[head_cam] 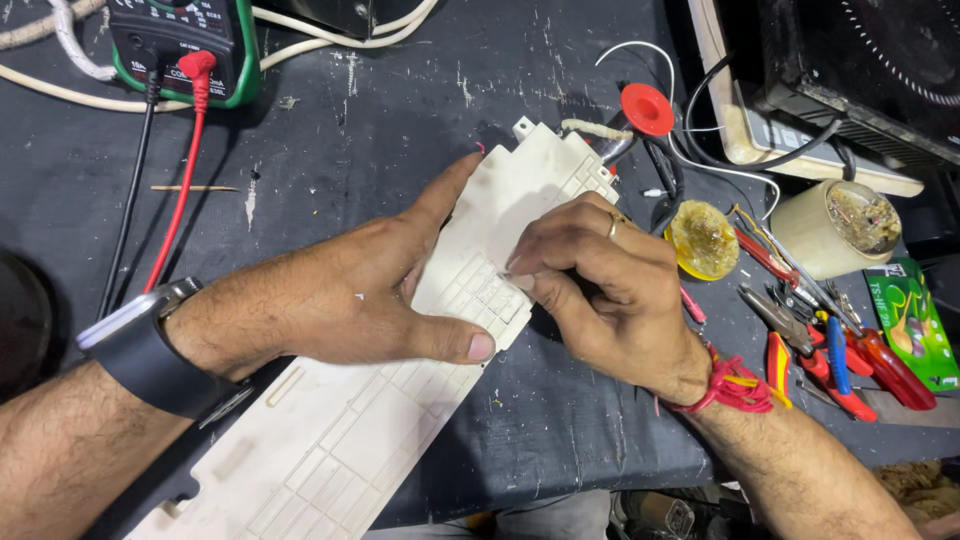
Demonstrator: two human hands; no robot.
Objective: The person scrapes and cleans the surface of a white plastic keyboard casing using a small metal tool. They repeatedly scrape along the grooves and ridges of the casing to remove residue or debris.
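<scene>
A long cream plastic panel (350, 430) with ribbed sections lies diagonally across the dark workbench, from bottom left to upper middle. My left hand (340, 295) lies flat on it, thumb along its near edge and forefinger stretched toward its far end, pressing it down. My right hand (600, 285), with a ring and a red thread at the wrist, is curled at the panel's right edge, fingertips pinched on its surface. Whether a small tool is in those fingers I cannot tell.
A green multimeter (185, 45) with red and black leads stands at the back left. A red solder spool (647, 108), a yellow flux tin (703, 240), a cream cup (835, 230), and pliers and screwdrivers (830, 350) crowd the right. White cables run along the back.
</scene>
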